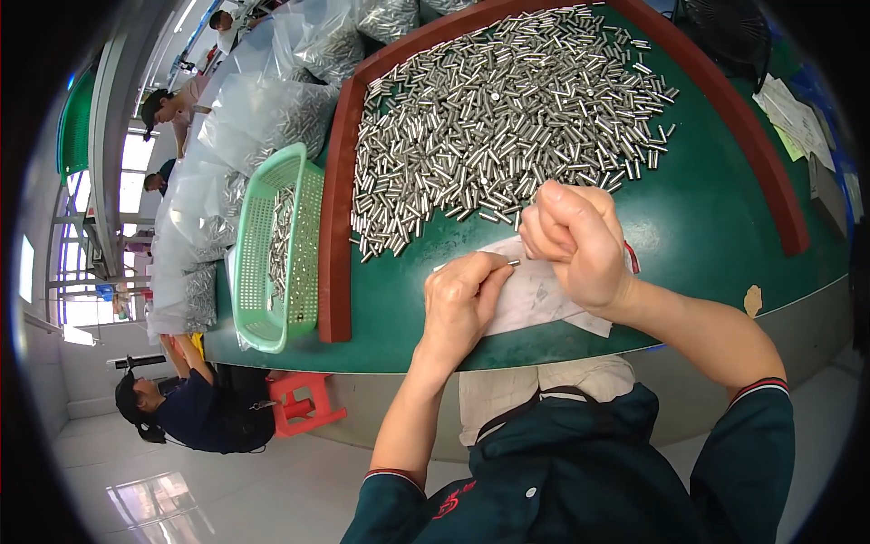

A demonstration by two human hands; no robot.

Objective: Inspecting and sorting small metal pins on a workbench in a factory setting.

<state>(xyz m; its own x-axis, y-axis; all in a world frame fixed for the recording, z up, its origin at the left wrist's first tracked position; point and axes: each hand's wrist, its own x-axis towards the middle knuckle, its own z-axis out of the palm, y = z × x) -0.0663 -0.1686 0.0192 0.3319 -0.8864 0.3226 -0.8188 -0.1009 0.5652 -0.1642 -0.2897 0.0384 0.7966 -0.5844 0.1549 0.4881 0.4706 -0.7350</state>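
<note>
Between the thumb and fingertips of my left hand [453, 301], a small shiny metal pin [514, 263] is pinched, one end sticking out to the right. My right hand [580, 243] is curled into a fist just above and right of it; whatever its fingers hold, if anything, is hidden. Beneath both hands lies a rumpled whitish cloth [530, 306] with grey smudges. Right beyond them, a broad heap of short silvery metal pins [498, 118] spreads over the green tabletop [399, 308].
Red-brown rails [335, 240] border the heap at left, back and right. A light green basket [311, 245] with some pins stands left of the rail. Clear bags [254, 122] full of metal parts line the far left. A co-worker [195, 408] sits near a red stool [306, 399].
</note>
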